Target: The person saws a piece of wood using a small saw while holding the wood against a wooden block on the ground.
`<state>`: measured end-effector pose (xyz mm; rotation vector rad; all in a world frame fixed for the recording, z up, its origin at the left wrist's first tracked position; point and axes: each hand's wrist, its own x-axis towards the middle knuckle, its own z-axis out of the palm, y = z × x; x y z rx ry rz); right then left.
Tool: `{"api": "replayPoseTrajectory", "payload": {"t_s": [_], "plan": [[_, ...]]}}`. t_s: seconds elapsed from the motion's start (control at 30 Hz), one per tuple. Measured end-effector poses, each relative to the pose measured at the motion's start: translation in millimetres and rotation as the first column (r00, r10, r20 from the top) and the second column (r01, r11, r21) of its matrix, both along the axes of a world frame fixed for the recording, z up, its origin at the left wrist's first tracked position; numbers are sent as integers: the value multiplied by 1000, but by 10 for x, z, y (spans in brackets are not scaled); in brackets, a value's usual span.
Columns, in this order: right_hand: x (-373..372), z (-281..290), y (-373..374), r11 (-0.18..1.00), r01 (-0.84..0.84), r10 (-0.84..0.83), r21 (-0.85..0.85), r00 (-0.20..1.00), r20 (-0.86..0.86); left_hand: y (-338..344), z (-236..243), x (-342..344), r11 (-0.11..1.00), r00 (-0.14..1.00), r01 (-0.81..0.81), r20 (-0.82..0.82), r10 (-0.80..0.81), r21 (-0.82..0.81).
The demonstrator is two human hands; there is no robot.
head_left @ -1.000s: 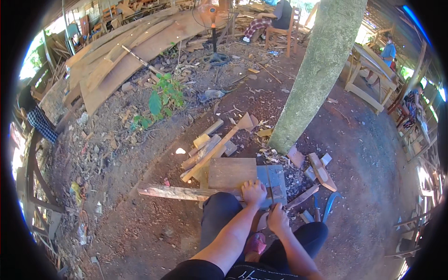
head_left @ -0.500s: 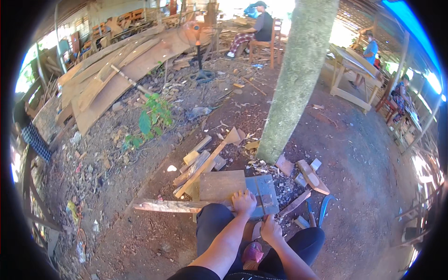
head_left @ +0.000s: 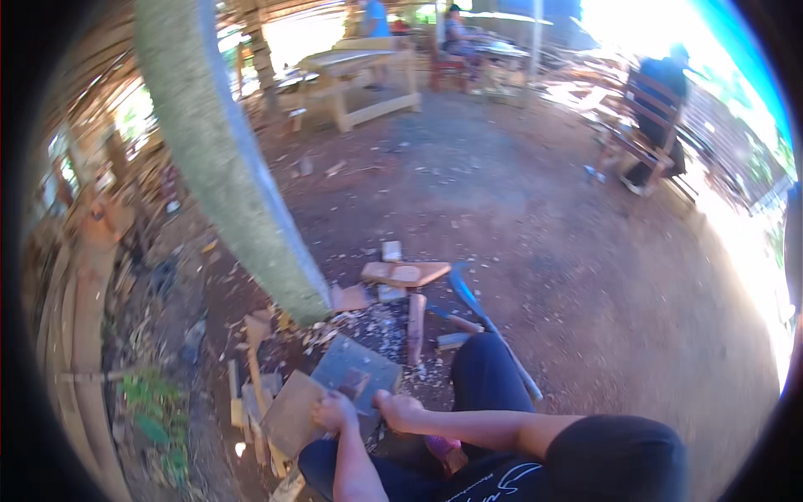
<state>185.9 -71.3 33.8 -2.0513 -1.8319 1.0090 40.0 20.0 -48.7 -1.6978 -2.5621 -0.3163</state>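
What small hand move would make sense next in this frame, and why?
Perhaps press the left hand down to steady the brown board: it lies at that board's edge, next to the grey slab, and the right hand is close by the slab's edge. Blur hides whether the right hand grips anything.

Brown dirt floor (head_left: pixel 519 226), 1 leaning grey-green post (head_left: pixel 222 159), pale wooden workbench (head_left: pixel 351 58), slatted chair (head_left: pixel 655 102) at right, bright daylight
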Motion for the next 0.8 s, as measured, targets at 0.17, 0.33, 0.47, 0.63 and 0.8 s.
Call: {"api": "replayPoseTrajectory", "payload": {"t_s": [0.17,0.33,0.47,0.63,0.8], "plan": [[-121,-198,264,988,-37,11,148,984,177,-2,132,142,995,995,84,53,-87,47],[10,32,-57,1000,-6,5,-11,997,-74,-79,109,63,991,997,71,27,-75,111],[-68,-71,135,999,-40,40,-7,996,-76,-71,135,56,995,998,46,31,-49,91],[-179,-171,216,992,-82,79,93,996,31,-52,51,5,998,994,44,97,-48,44],[-148,-55,67,1000,-24,24,-6,999,28,-24,64,-9,998,998,35,58,-38,51]]}}
